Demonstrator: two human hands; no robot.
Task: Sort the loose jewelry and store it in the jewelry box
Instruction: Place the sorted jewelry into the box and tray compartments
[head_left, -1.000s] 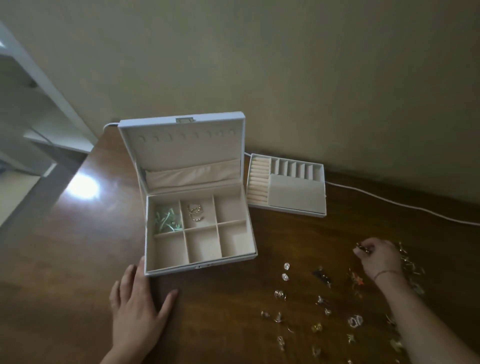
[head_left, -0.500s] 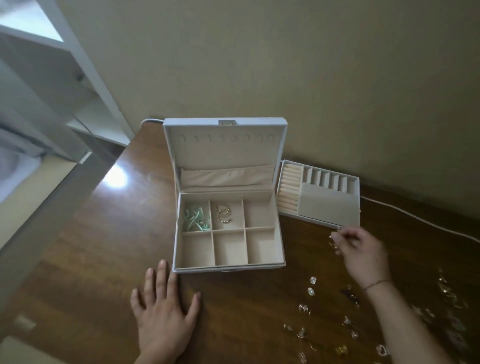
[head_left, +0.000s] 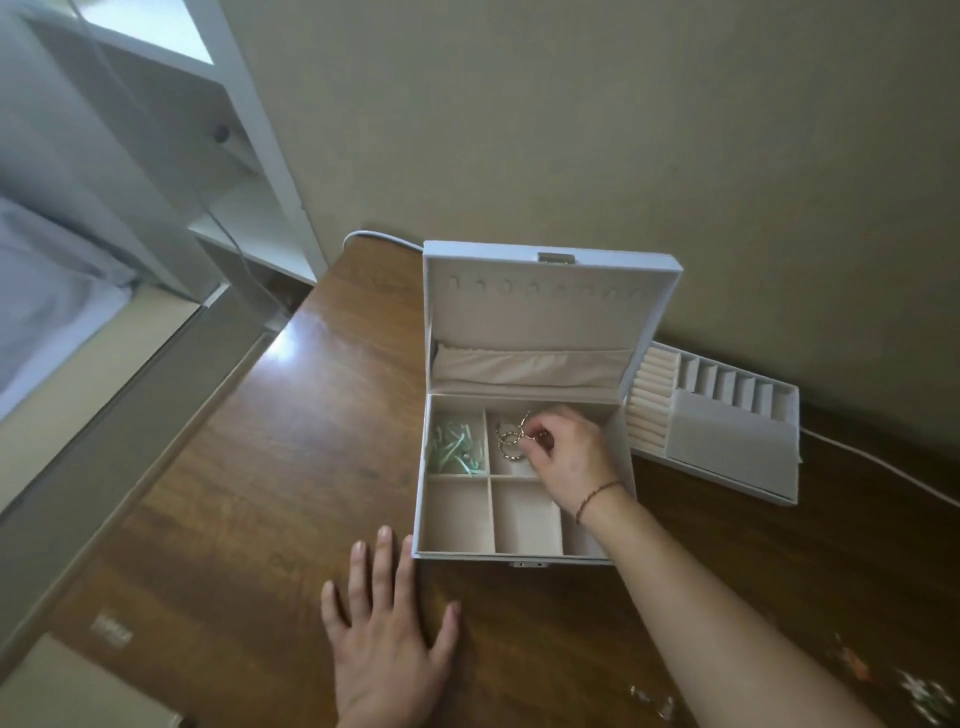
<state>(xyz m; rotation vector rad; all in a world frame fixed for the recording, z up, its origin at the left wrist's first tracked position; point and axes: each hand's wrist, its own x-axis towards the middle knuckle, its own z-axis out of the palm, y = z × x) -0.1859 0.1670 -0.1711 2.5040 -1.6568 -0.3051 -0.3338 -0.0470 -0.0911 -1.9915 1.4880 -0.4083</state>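
Note:
A white jewelry box (head_left: 457, 555) stands open on the wooden table, its lid upright against the wall. Mint-green pieces (head_left: 455, 451) fill its back left compartment. Gold hoop earrings (head_left: 509, 440) lie in the back middle compartment. My right hand (head_left: 569, 457) reaches into that compartment and pinches a small gold hoop between thumb and fingertips. My left hand (head_left: 387, 642) lies flat on the table, fingers spread, its fingertips touching the box's front left corner. A few loose jewelry pieces (head_left: 924, 696) show blurred at the lower right.
The box's removable tray (head_left: 727, 441), with ring rolls and slots, lies by the wall to the right. A white cable (head_left: 883, 470) runs along the table's back. White shelving (head_left: 171, 156) and a bed stand beyond the table's left edge.
My right hand carried a gold piece from the loose pile on the right to the box's back middle compartment. The view swung left; my left hand stayed by the box corner.

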